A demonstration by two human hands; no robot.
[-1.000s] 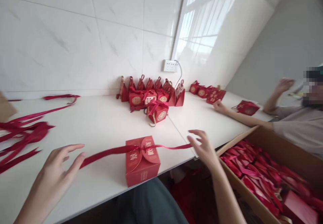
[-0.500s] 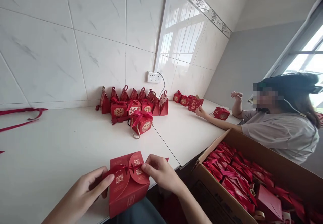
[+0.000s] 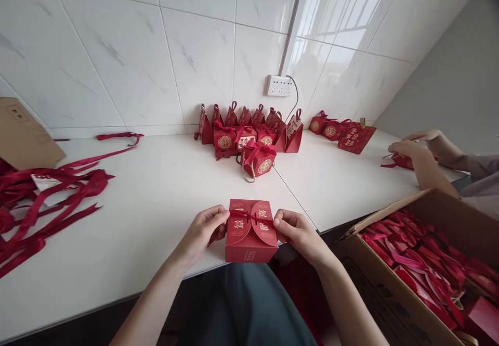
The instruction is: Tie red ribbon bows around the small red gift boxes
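Note:
A red gift box (image 3: 249, 241) with light lettering and overlapping rounded flaps rests at the table's front edge, right before me. A dark red ribbon (image 3: 242, 213) runs across its top through the slots in the flaps. At the box's left edge, my left hand (image 3: 202, 232) is closed, pinching one side of the ribbon between thumb and fingers. My right hand (image 3: 299, 231) pinches the other side at the right edge. The ribbon looks drawn straight between both hands; its ends are hidden by my fingers.
Several red gift boxes (image 3: 225, 142) stand by the tiled wall, one box with a bow (image 3: 260, 164) before them. Loose ribbons (image 3: 74, 190) lie left. An open carton (image 3: 384, 278) of red boxes is at right. A co-worker's hands (image 3: 424, 145) hold a red box. A socket strip (image 3: 279, 86) is on the wall.
My view has turned left, bringing the loose ribbons into sight. The box sits straighter and my hands have moved to its two sides, still on the ribbon. The co-worker's hands have come together on a box.

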